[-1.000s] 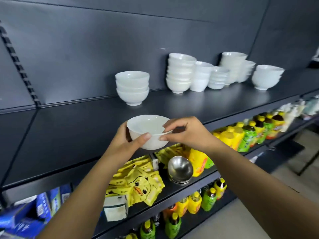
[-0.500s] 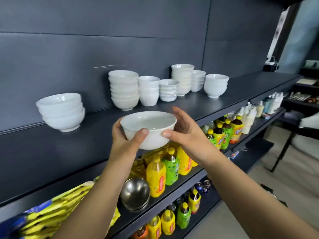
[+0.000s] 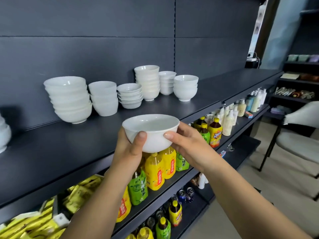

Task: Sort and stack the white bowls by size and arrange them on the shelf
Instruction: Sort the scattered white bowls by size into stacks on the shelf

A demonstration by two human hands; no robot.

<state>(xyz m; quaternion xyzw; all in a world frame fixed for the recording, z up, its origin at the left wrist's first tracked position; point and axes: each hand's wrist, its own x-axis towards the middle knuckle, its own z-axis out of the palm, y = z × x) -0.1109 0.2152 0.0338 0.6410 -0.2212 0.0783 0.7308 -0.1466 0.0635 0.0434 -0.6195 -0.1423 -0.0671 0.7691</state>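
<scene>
White bowl (image 3: 151, 131): upright, clear of shelf (image 3: 51, 152), near its front edge; gripped on either side by left hand (image 3: 128, 152) and right hand (image 3: 188, 149). Step: carrying toward stacks. Next, likely: matching size, perhaps wide stack (image 3: 69, 99); nesting level.

The held bowl (image 3: 151, 131) looks glossy, smooth white ceramic; the shelf (image 3: 51, 152) is matt dark metal.

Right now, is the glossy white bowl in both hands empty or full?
Empty: the glossy white bowl, gripped upright by the left hand and right hand, shows only bare interior.
</scene>
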